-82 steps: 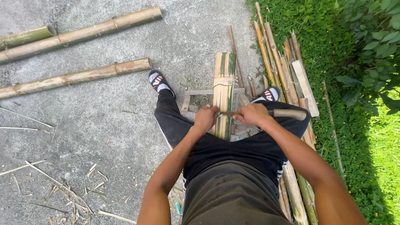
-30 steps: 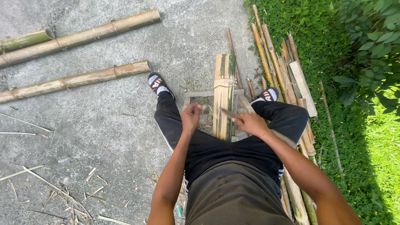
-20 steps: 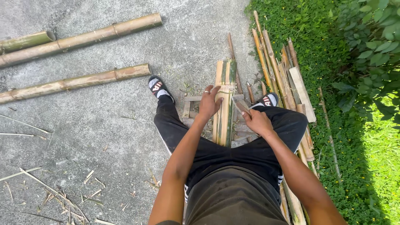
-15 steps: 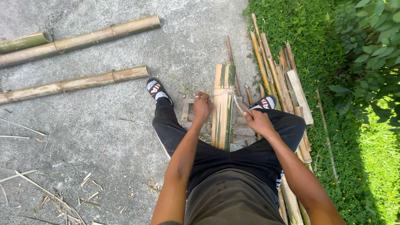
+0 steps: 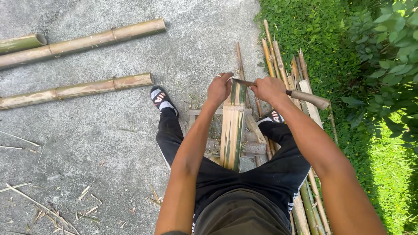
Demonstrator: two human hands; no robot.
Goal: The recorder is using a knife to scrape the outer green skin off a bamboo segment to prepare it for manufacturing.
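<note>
A split bamboo slab (image 5: 233, 130), pale with green streaks, lies lengthwise between my legs on a small wooden frame (image 5: 254, 135). A knife (image 5: 305, 96) with a wooden handle lies across the slab's far end, blade pointing left. My right hand (image 5: 267, 89) is closed around the knife near the blade. My left hand (image 5: 219, 88) grips the blade's tip at the slab's far left corner. Both arms are stretched forward.
Two long bamboo poles (image 5: 78, 89) and a green one (image 5: 21, 42) lie on the concrete at the left. A pile of split bamboo strips (image 5: 287, 69) runs along the right beside grass and bushes (image 5: 383, 65). Shavings (image 5: 48, 209) litter the lower left. My sandalled feet (image 5: 162, 99) flank the frame.
Both hands and the knife have moved forward along the slab, from its near part to its far end. My left hand let go briefly, then took the blade tip again.
</note>
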